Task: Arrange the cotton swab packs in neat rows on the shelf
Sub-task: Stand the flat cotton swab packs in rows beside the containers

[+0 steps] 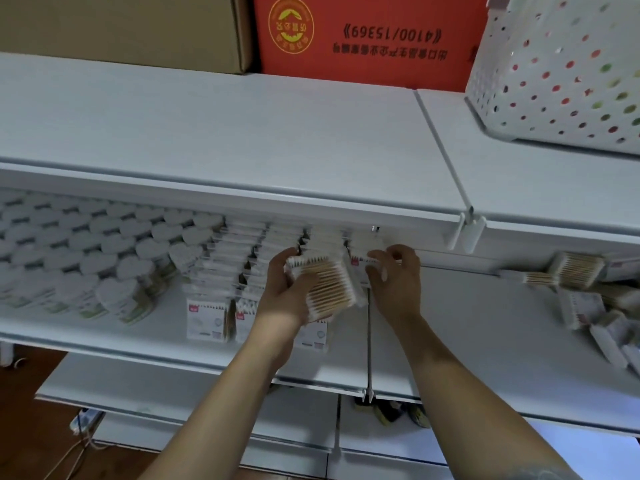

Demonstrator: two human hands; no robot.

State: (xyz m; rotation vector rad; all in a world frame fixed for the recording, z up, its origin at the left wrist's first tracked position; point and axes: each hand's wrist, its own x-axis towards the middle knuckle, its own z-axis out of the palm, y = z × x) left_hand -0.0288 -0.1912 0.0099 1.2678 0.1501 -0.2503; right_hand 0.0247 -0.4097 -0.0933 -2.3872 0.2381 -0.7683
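Far left on the middle shelf (450, 306), heart-shaped boxes (114, 251) are seen ranked in tidy lines; these are no part of the job. Next along, three or four rows of swab packs (239, 268) are already stood upright, front to back, and look orderly; that much can be counted as done. At centre, a stack of swab packs (325, 282) is held in the left hand (287, 296), fingers curled round it, just in front of the rightmost row; beside it, a single pack (363, 260) is pinched by the right hand (394, 282), thumb and fingertips closed on its top edge, at the back of that row. Further right, past the shelf divider (369, 341), a loose heap of packs (595, 303) is left lying at all angles; that pile is judged to be the work outstanding. Roughly half, at a guess, is finished.
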